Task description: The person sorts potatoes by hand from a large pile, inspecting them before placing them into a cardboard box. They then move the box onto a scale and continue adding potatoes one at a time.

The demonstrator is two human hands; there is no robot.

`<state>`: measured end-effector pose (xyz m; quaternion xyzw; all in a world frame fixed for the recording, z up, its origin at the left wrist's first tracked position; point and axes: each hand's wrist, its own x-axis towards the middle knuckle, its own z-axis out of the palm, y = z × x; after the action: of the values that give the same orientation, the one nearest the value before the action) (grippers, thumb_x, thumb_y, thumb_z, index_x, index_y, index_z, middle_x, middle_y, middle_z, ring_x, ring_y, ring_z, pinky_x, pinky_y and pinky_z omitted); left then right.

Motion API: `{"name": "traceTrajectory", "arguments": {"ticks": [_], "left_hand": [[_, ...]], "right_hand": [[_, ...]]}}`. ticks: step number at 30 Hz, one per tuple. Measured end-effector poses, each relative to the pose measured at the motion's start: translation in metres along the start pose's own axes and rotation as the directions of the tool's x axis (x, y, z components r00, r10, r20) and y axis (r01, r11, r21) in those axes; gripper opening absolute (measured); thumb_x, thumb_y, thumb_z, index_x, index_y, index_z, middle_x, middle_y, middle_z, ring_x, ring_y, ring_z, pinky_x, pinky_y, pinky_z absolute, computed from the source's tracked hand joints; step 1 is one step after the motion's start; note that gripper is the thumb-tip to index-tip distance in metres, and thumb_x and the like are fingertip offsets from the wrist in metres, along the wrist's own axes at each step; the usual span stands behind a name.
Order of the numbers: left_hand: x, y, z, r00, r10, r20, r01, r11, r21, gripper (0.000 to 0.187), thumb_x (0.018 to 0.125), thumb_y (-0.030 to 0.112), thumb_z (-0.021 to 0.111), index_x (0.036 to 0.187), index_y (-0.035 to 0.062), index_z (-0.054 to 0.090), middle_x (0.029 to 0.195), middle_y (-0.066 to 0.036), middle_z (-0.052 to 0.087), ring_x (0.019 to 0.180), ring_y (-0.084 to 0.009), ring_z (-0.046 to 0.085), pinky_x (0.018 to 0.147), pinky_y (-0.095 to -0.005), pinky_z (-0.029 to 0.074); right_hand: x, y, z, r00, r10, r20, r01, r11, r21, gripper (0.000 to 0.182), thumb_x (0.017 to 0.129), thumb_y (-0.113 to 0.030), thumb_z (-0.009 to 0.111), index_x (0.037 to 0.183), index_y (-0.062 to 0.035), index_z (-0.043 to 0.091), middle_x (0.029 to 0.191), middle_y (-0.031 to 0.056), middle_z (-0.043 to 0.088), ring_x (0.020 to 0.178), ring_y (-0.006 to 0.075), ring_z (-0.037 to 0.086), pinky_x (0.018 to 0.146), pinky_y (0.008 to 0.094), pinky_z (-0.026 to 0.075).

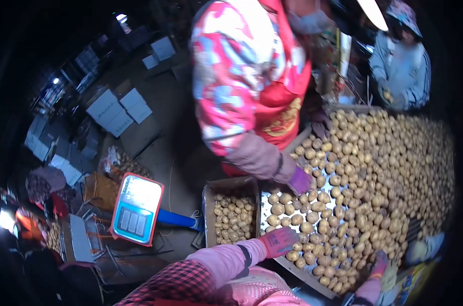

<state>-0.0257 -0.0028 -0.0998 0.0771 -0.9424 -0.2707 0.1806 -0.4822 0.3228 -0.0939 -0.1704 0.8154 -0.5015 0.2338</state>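
Note:
My left hand (pixel 281 241), in a pink glove, reaches over the near left edge of a metal sorting table (pixel 266 204). Its fingers are stretched out and lie against the nearest potatoes (pixel 296 219). My right hand (pixel 378 265), also gloved, is at the near side of the potato heap (pixel 384 204), its fingers extended among the potatoes and partly blurred. I make out nothing held in either hand. Just left of the table stands a cardboard box (pixel 207 217) partly filled with potatoes.
Across from me, a co-worker in a red apron (pixel 287 109) has a purple-gloved hand (pixel 300 181) on the potatoes. Another person (pixel 402 66) stands at the far right, holding a potato. A digital scale (pixel 137 209), white boxes (pixel 111 112) and a crouching person (pixel 48 186) are left.

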Motion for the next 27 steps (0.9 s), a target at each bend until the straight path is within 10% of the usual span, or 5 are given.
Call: {"name": "traceTrajectory", "arguments": {"ticks": [8,12,16,20,27], "left_hand": [[0.052,0.044,-0.031,0.991,0.029,-0.131,-0.048,0.987,-0.151,0.062,0.083,0.024,0.066,0.139,0.0080,0.044,0.131,-0.017,0.053,0.121,-0.0345,0.051,0.104,-0.0452,0.040],[0.078,0.071,-0.064,0.962,-0.192,0.192,0.254,0.885,-0.391,0.078,0.076,0.034,0.072,0.141,0.0063,0.039,0.130,-0.021,0.053,0.116,-0.0387,0.053,0.100,-0.0415,0.043],[0.083,0.087,-0.075,0.919,-0.277,0.280,0.391,0.558,-0.732,0.067,0.066,0.033,0.079,0.123,0.0065,0.057,0.111,-0.018,0.063,0.103,-0.0346,0.061,0.089,-0.0404,0.049],[0.087,0.111,-0.123,0.978,-0.009,-0.206,-0.087,0.889,-0.451,0.076,0.068,0.022,0.086,0.132,0.0003,0.052,0.126,-0.016,0.059,0.114,-0.0270,0.058,0.099,-0.0375,0.044],[0.069,0.107,-0.113,0.958,-0.055,-0.281,-0.076,0.897,-0.436,0.070,0.071,0.009,0.081,0.133,-0.0023,0.049,0.130,-0.017,0.056,0.122,-0.0272,0.053,0.104,-0.0369,0.041]], "right_hand": [[-0.109,-0.148,0.189,0.864,0.346,0.365,-0.500,0.673,0.546,0.046,0.097,-0.052,0.044,0.092,-0.0091,0.061,0.075,0.0048,0.060,0.064,0.0168,0.058,0.055,0.0293,0.047],[-0.134,-0.178,0.242,0.728,-0.564,0.389,0.677,0.681,-0.279,0.062,0.079,-0.058,0.068,0.112,-0.0060,0.060,0.096,0.0155,0.066,0.088,0.0346,0.066,0.073,0.0447,0.054],[-0.153,-0.214,0.239,0.671,-0.667,0.324,0.742,0.600,-0.300,0.077,0.061,-0.061,0.079,0.111,-0.0056,0.062,0.103,0.0214,0.065,0.093,0.0376,0.064,0.080,0.0445,0.051],[-0.169,-0.229,0.216,0.788,-0.121,0.604,-0.333,0.741,0.583,0.072,0.094,-0.061,0.045,0.132,-0.0006,0.051,0.115,0.0098,0.065,0.091,0.0181,0.065,0.079,0.0306,0.054],[-0.196,-0.248,0.215,0.787,-0.217,0.577,-0.182,0.813,0.553,0.079,0.090,-0.064,0.048,0.142,-0.0041,0.040,0.117,0.0094,0.061,0.088,0.0126,0.064,0.075,0.0249,0.053]]}}
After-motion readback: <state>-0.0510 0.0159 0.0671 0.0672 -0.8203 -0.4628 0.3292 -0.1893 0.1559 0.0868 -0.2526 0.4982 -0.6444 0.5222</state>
